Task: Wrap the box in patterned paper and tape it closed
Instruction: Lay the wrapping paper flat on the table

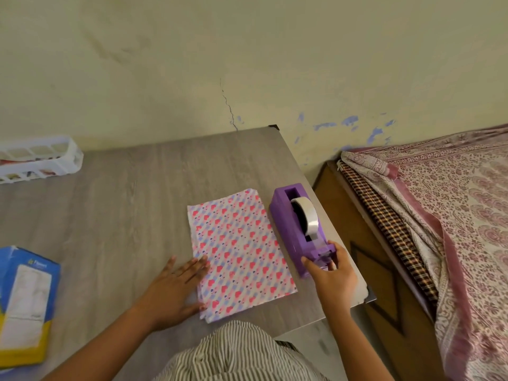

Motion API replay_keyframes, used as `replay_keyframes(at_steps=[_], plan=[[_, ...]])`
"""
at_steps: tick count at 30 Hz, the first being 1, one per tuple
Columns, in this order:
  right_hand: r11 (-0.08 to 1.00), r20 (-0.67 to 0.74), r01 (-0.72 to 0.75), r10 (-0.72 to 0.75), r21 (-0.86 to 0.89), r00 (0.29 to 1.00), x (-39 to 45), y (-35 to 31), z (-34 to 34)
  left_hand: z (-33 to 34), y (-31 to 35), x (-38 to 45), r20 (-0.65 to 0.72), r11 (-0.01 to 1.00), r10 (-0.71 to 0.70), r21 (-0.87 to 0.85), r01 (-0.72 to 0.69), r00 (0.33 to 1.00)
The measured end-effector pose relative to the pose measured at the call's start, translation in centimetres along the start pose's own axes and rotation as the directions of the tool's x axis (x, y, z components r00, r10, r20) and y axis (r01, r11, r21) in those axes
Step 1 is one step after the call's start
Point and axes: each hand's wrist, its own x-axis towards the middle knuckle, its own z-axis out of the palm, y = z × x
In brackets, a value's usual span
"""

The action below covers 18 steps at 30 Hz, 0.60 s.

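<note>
while the left hand [176,284] lies flat with fingers spread on the near left edge of the patterned paper [239,251], the right hand [331,273] curls round the cutter end of the purple tape dispenser [298,229], thumb and fingers gripping it. the heart-printed paper lies folded flat in the middle of the desk [123,193], and the dispenser, with its white tape roll [306,215], stands just beside the paper's right edge, close to the desk's right side. the box [24,301], blue and yellow, lies well apart at the far left, partly cut off by the frame. a white plastic basket [38,158] sits at the back left against the wall. nothing lies between the hands and the paper. the desk is grey wood-grain laminate; behind it a cream wall [247,50] shows a crack and flaked blue patches. right of the desk stands a bed [453,215] with a floral sheet over a checked cloth. a striped garment [233,353] fills the bottom edge.
</note>
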Motion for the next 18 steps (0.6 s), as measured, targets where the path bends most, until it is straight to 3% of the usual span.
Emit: replay_keyframes(at_steps=[6, 9, 12, 13, 15, 18], plan=[[0.999, 0.023, 0.0, 0.001, -0.054, 1.0, -0.3, 0.1, 1.2, 1.5, -1.2, -2.2, -0.036, 0.998, -0.063, 0.005, 0.063, 0.997], [0.984, 0.039, -0.024, 0.031, -0.179, 0.999, -0.3, -0.4, 1.7, 1.3, -1.4, -2.9, -0.014, 0.994, -0.105, -0.046, 0.104, 0.994], [0.896, 0.042, 0.183, -0.182, -0.404, 0.982, -1.3, -1.9, 2.2, 1.6, -1.6, -3.4, -0.048, 0.982, -0.154, -0.115, 0.148, 0.987], [0.839, 0.092, 0.31, -0.302, -0.448, 0.949, -2.1, -2.5, 2.7, 1.9, -1.8, -3.5, -0.067, 0.98, -0.159, -0.133, 0.149, 0.985], [0.703, 0.335, 0.567, -0.459, -0.429, 0.823, -3.8, -3.6, 4.6, 2.4, -2.1, -4.1, -0.084, 0.975, -0.169, -0.163, 0.154, 0.982], [0.583, 0.767, 0.785, -0.399, -0.21, 0.502, -5.4, -3.6, 8.1, 3.1, -2.1, -4.7, -0.177, 0.954, -0.23, -0.235, 0.186, 0.957]])
